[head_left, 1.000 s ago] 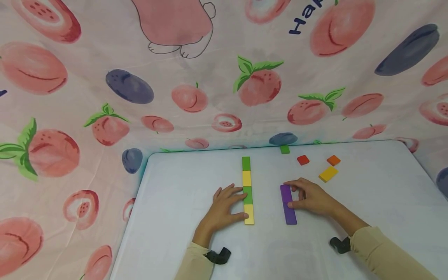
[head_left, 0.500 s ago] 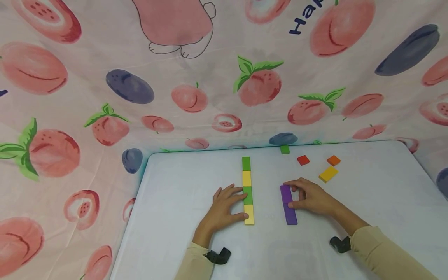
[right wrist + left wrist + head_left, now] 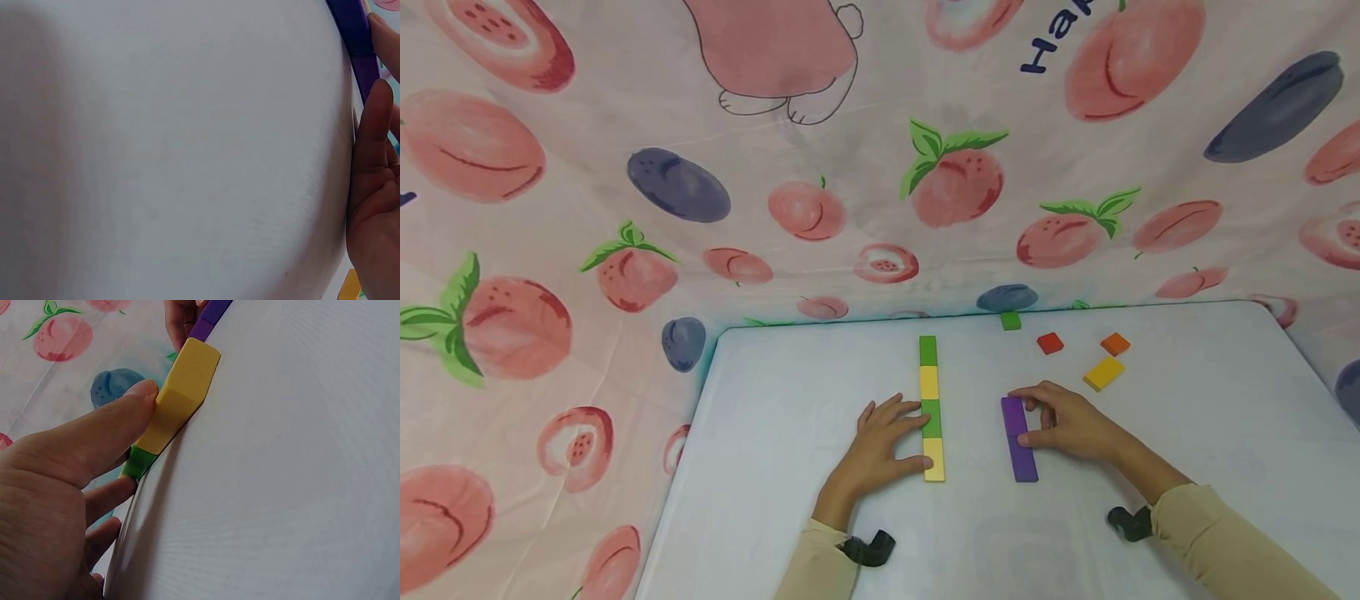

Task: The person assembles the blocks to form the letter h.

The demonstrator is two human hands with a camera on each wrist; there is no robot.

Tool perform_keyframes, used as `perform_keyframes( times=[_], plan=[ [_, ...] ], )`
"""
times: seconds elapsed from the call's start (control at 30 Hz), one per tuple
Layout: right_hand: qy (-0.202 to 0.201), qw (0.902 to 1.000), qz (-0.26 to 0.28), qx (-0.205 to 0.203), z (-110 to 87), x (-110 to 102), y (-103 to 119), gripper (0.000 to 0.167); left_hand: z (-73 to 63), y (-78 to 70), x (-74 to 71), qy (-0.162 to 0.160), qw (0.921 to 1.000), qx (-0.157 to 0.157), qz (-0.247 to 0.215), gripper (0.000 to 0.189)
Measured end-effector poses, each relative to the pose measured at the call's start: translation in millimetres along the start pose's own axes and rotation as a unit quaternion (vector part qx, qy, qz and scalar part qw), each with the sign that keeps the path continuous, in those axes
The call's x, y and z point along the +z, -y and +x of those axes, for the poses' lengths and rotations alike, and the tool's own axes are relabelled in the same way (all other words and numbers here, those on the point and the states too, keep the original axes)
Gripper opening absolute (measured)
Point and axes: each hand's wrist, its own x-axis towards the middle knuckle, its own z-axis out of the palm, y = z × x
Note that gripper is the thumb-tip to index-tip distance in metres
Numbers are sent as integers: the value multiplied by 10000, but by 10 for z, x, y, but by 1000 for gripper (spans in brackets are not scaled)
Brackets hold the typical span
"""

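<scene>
In the head view, a straight row of alternating green and yellow blocks lies on the white table. My left hand (image 3: 876, 446) is at its left side, fingers spread, with the thumb on the nearest yellow block (image 3: 934, 471) and the index fingertip on the green block (image 3: 931, 429) beyond it. To the right, two purple blocks (image 3: 1020, 458) lie end to end, slightly slanted. My right hand (image 3: 1067, 425) holds the farther one, index finger bent to its far end and thumb at its right side by the seam. The left wrist view shows the thumb against the yellow block (image 3: 181, 387).
Toward the back right lie a red block (image 3: 1049, 343), an orange block (image 3: 1115, 343) and a larger yellow block (image 3: 1103, 373). A small green block (image 3: 1011, 321) sits at the table's back edge. Behind the table (image 3: 760, 500) hangs a fruit-print cloth (image 3: 850, 167).
</scene>
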Motion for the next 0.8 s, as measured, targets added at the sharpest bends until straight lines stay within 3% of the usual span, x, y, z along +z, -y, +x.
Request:
perform_keyframes(
  times=[0.8],
  plan=[
    [5, 10000, 21, 10, 1, -9, -22, 67, 5, 4, 6, 1, 10000, -4, 51, 66]
  ],
)
